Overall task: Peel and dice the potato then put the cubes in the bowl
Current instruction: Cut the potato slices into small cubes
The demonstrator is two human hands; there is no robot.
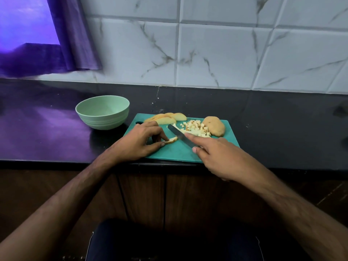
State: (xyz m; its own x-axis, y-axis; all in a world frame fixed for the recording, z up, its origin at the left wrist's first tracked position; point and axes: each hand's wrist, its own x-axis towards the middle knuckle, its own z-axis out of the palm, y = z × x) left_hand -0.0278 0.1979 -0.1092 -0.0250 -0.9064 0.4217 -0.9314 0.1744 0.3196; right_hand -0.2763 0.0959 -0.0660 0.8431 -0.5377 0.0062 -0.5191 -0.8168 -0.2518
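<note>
Head view: the knife [178, 135] handle is hidden inside the right hand [220, 157], gripped closed; a potato slice [171, 140] is pinched by the left hand [139, 142], part covered.

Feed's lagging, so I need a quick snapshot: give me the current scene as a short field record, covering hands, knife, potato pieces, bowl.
left hand: pinches a potato slice flat on the cutting board
right hand: grips the knife, index finger along the blade's spine
knife: blade tip near the cube pile, beside the held slice
cubes: piled mid-board, skin on some
slices: uncut, at the board's far edge
potato piece: large, at the board's right end
bowl: green, left of the board, no cubes visible inside
</note>
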